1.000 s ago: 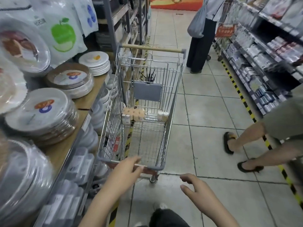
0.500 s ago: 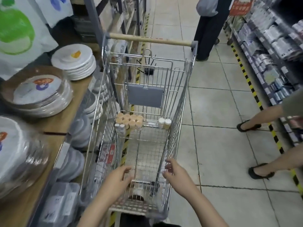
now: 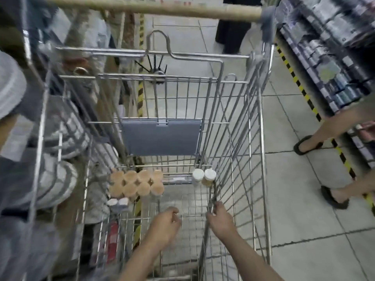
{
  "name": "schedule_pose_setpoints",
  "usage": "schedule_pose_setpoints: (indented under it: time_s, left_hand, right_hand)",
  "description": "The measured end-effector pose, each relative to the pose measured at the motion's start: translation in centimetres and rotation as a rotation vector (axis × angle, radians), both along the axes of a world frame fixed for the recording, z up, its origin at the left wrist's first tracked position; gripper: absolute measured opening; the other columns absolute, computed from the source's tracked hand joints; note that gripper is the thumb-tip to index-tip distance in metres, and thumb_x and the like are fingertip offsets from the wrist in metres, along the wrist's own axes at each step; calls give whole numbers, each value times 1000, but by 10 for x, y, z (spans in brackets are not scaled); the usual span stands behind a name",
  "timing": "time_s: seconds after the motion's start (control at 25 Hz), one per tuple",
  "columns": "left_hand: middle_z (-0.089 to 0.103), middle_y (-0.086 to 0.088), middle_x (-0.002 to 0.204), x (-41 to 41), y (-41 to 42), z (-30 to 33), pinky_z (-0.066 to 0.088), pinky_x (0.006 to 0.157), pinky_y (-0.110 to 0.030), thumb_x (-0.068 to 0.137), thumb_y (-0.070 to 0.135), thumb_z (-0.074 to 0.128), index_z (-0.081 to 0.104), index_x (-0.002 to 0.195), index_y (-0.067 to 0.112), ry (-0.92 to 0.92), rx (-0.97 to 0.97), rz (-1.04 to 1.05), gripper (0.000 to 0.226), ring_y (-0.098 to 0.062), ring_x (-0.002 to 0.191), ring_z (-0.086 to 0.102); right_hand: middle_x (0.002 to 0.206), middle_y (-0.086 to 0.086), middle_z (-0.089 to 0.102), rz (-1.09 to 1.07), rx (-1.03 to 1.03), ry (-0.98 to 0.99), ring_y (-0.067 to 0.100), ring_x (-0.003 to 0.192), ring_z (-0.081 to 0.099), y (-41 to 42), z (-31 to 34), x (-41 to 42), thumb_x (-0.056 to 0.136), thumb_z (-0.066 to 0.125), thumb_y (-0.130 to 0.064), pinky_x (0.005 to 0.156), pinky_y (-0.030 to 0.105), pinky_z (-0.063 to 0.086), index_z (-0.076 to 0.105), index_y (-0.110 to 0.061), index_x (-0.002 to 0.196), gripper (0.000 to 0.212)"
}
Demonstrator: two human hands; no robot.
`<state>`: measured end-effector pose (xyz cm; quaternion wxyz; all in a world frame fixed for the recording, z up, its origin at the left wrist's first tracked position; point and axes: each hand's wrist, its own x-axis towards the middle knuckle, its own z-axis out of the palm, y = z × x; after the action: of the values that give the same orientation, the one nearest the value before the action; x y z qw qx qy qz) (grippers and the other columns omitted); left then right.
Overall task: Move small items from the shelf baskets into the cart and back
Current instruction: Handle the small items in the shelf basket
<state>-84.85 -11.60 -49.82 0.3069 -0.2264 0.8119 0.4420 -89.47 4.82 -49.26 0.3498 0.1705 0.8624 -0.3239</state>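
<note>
From the head view, the left hand [image 3: 165, 226] reaches down inside the cart [image 3: 261, 151] with fingers loosely curled and apparently holding nothing, though motion blur leaves that uncertain; the right hand [image 3: 220, 219] has its fingers wrapped round a wire of the cart's right side. The small items sit at the far end of the floor: a cluster of tan-capped bottles [image 3: 137, 184] on the left and two white-lidded jars [image 3: 204, 176] in the right corner. The risks, as I judge them: a long reach over the wire floor could topple the tightly packed bottles, and leaning on the gripped side could roll the cart toward the passer-by's feet [image 3: 332, 196] nearby.
</note>
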Motion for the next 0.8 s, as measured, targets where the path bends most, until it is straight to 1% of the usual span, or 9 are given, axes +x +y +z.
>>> schedule_pose_setpoints:
  time_s: [0.08, 0.16, 0.2, 0.28, 0.32, 0.4, 0.52, 0.64, 0.8]
  left_hand:
    - [54, 11, 86, -33, 2, -27, 51, 76, -28, 92, 19, 55, 53, 117, 15, 10, 38, 18, 25, -8, 78, 56]
    - [59, 7, 107, -63, 7, -55, 47, 80, -25, 92, 25, 56, 51, 123, 22, 60, 31, 4, 31, -9, 94, 57]
    - [59, 5, 117, -76, 11, -69, 45, 82, -24, 92, 25, 57, 49, 128, 23, 89, 33, -3, 37, -8, 99, 54]
    - [56, 6, 125, -99, 20, -92, 45, 85, -26, 92, 22, 58, 49, 131, 23, 140, 33, -1, 40, -9, 106, 53]
    - [56, 8, 124, -108, 25, -102, 46, 88, -29, 91, 22, 58, 50, 129, 24, 161, 28, 2, 39, -12, 109, 54]
    - [59, 8, 120, -123, 34, -118, 47, 89, -34, 87, 24, 62, 52, 123, 25, 212, 19, 26, 38, -15, 109, 57]
    - [59, 4, 117, -137, 43, -138, 48, 88, -38, 81, 23, 68, 51, 124, 23, 308, 43, 81, 46, -18, 105, 57]
    - [58, 4, 118, -140, 44, -141, 46, 85, -35, 81, 18, 69, 52, 124, 22, 353, 44, 78, 47, -18, 104, 56]
    - [61, 8, 102, -129, 30, -140, 43, 71, -26, 79, 24, 73, 57, 114, 26, 396, 70, 116, 38, -14, 93, 57]
  right_hand:
    - [119, 11, 59, -64, -5, 72, 28, 107, 57, -5, -23, -25, 93, 51, -13, 86, 30, 44, 43, -8, 131, 40]
    - [118, 7, 60, -157, -40, 162, 25, 103, 56, -13, -47, -50, 89, 49, -6, 84, 30, 43, 45, -12, 130, 42]
    - [121, 5, 58, -174, -56, 216, 21, 104, 55, -16, -59, -60, 88, 48, -2, 85, 27, 41, 45, -14, 132, 46]
    - [128, 1, 53, -153, -50, 306, 18, 113, 52, -21, -85, -75, 85, 48, 0, 93, 27, 40, 42, -16, 136, 54]
    - [128, 1, 52, -141, -35, 332, 19, 115, 52, -22, -97, -80, 85, 49, -2, 96, 31, 43, 41, -17, 137, 55]
    - [124, 3, 52, -125, -2, 359, 22, 113, 54, -23, -115, -87, 85, 51, -7, 94, 38, 47, 38, -20, 137, 55]
    - [122, 6, 53, -118, 100, 327, 25, 110, 54, -26, -131, -96, 89, 55, -12, 84, 33, 45, 29, -20, 142, 60]
    - [108, 6, 61, -155, 149, 314, 26, 95, 59, -23, -138, -99, 93, 50, -16, 70, 31, 41, 32, -23, 137, 48]
    - [104, 4, 60, -70, 230, 369, 25, 91, 59, -24, -139, -93, 87, 61, -13, 69, 34, 46, 40, -19, 119, 38]
